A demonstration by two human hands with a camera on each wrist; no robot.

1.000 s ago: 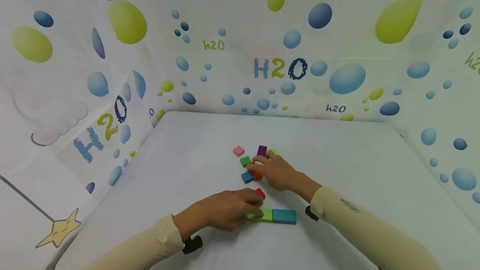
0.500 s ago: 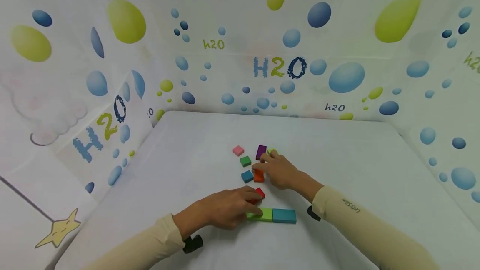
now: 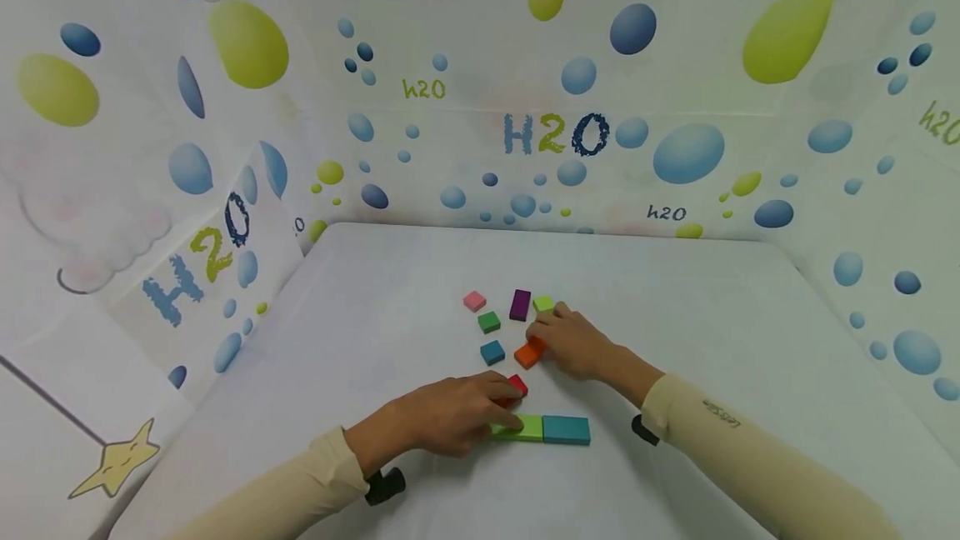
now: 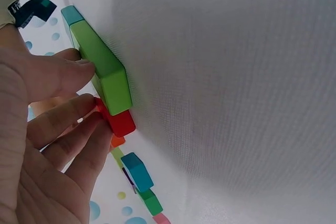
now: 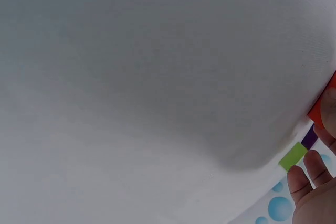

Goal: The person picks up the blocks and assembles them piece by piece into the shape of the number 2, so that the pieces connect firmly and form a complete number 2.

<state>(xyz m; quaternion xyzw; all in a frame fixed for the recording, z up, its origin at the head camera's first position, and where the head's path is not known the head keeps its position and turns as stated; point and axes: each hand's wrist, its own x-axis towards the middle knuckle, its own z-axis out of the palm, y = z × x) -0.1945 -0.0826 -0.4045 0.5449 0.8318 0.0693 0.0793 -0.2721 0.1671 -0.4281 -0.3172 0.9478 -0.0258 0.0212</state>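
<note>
My left hand (image 3: 453, 415) lies by a lime-green block (image 3: 532, 428), its thumb against that block and its fingertips touching a red block (image 3: 517, 385) just behind. In the left wrist view the fingers stay fairly straight beside the red block (image 4: 123, 124) and the thumb rests on the lime block (image 4: 107, 66). A teal block (image 3: 566, 431) joins the lime block end to end. My right hand (image 3: 576, 346) pinches an orange block (image 3: 528, 354), partly hidden under its fingers. In the right wrist view only the thumb and some fingers show, with the orange block (image 5: 320, 106) at the edge.
Beyond the hands lie a blue block (image 3: 492, 352), a green block (image 3: 489, 322), a pink block (image 3: 474, 301), a purple block (image 3: 520, 305) and a small lime block (image 3: 543, 303). A white cloth (image 3: 360, 315) covers the table; printed curtains (image 3: 465, 48) surround it.
My right hand has shifted to the right and turned the orange block, drawing it away from the blue block. The left hand stays in place.
</note>
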